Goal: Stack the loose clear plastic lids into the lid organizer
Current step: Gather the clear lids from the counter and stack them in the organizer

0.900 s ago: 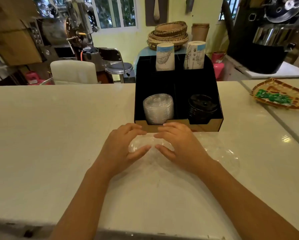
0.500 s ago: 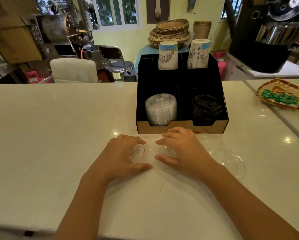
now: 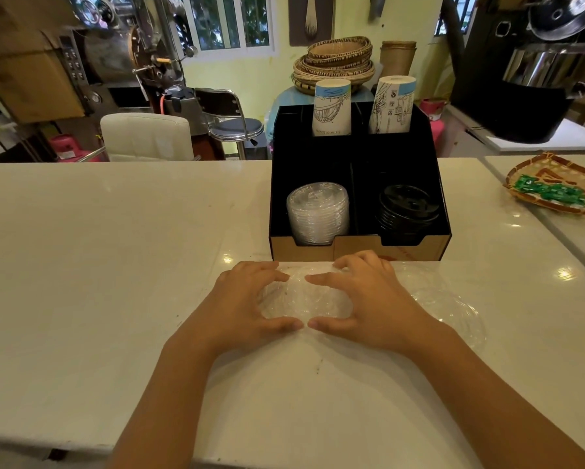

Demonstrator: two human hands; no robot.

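Head view: thumbs now nearly touching around clear lids (image 3: 304,301).

The clear lid (image 3: 304,299) between the left hand (image 3: 247,306) and the right hand (image 3: 375,302) was nearly invisible against the counter (image 3: 115,265); its edges and count could not be determined. The fingers covered part of its rim, so contact was uncertain. Further loose lids (image 3: 453,309) to the right showed only as faint glare. The organizer (image 3: 358,245) hid the lower part of its clear lid stack (image 3: 317,214). Both forearms were cut off by the bottom edge.
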